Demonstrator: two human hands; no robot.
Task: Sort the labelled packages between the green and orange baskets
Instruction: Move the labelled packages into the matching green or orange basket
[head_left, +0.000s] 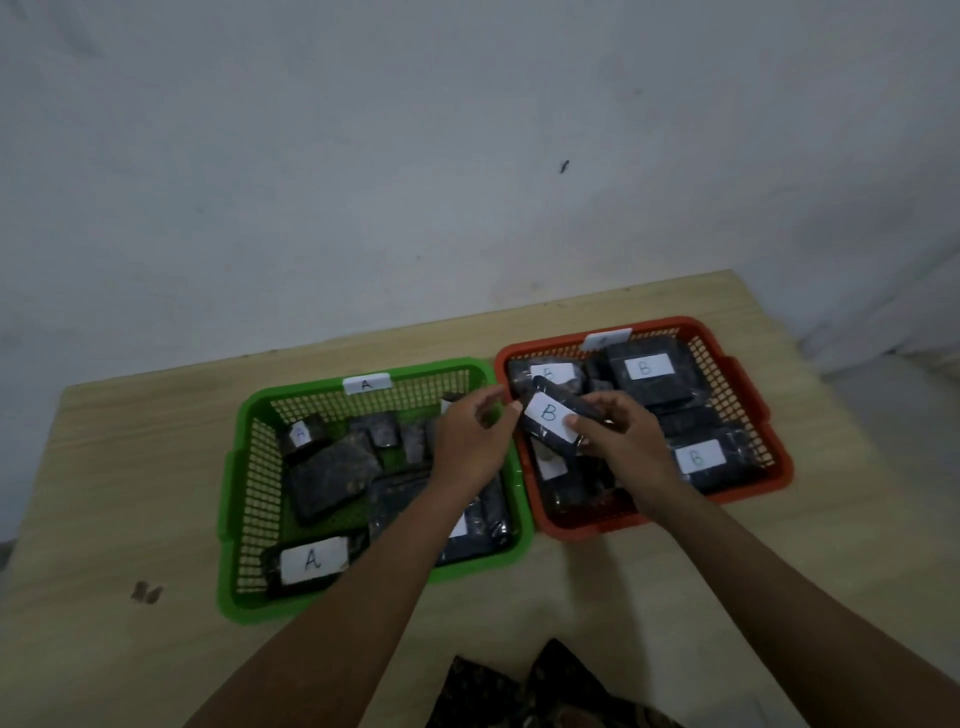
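Note:
A green basket (232, 470) tagged A sits on the left, and an orange basket (744, 385) tagged B on the right. Both hold several dark wrapped packages with white labels. In the green basket lies a package marked A (311, 561); in the orange one lie packages marked B (644, 369). A B package (546, 414) is held above the orange basket's left side. My right hand (626, 441) grips its right end, thumb on the label. My left hand (472, 447) pinches its left end with thumb and forefinger, over the green basket's right rim.
The baskets stand side by side on a light wooden table (130, 467) against a grey-white wall. A small dark stain (146, 592) marks the table at the front left. Patterned dark cloth (524, 691) shows at the near edge between my forearms.

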